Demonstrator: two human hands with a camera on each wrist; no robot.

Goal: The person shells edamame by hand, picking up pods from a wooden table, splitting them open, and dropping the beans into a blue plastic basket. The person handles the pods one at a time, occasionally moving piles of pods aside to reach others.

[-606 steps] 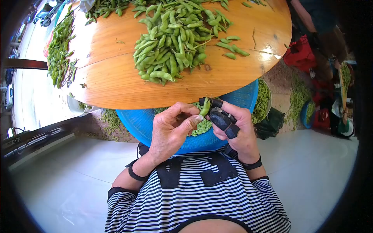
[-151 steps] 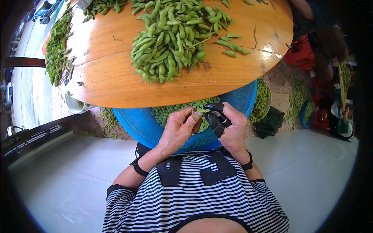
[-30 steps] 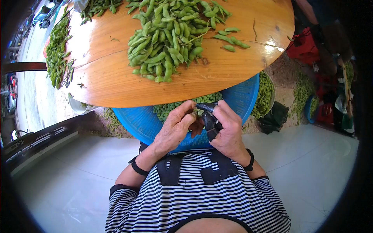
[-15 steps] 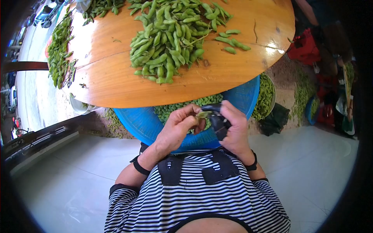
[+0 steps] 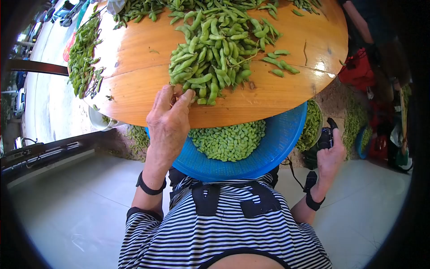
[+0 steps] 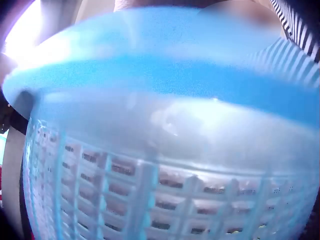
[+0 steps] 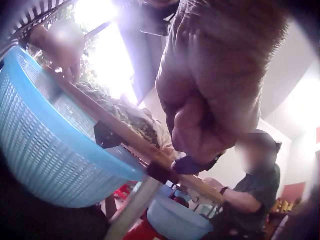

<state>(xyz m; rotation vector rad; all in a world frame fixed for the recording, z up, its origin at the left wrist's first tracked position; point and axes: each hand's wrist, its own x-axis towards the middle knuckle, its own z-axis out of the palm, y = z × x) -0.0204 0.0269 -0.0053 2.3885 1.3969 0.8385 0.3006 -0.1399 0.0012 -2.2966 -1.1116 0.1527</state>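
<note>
My left hand [image 5: 168,114] reaches over the table's near edge, its thumb and fingers bent at the lower left of a heap of green soybean pods [image 5: 210,54]. I cannot tell whether a pod is pinched there. Off to the right, my right hand [image 5: 330,154] is apart from the heap, index finger extended and the other fingers folded; nothing shows in it. Black covers [image 5: 332,123] wrap its thumb and index finger. Between the arms, a blue mesh basket [image 5: 280,148] holds shelled green beans [image 5: 228,142]. Its wall [image 6: 150,85] fills the left wrist view, where the hand is hidden.
The wooden table [image 5: 134,96] overhangs the basket. More pods [image 5: 85,58] lie along its left side. A pale bin of pods [image 5: 311,125] stands right of the basket, a white bucket [image 5: 96,119] left. Another person [image 7: 255,185] sits across in the right wrist view.
The hands have parted from over the basket, where they worked on a pod. My left hand has gone up to the heap, my right hand out to the right. The head view has shifted slightly.
</note>
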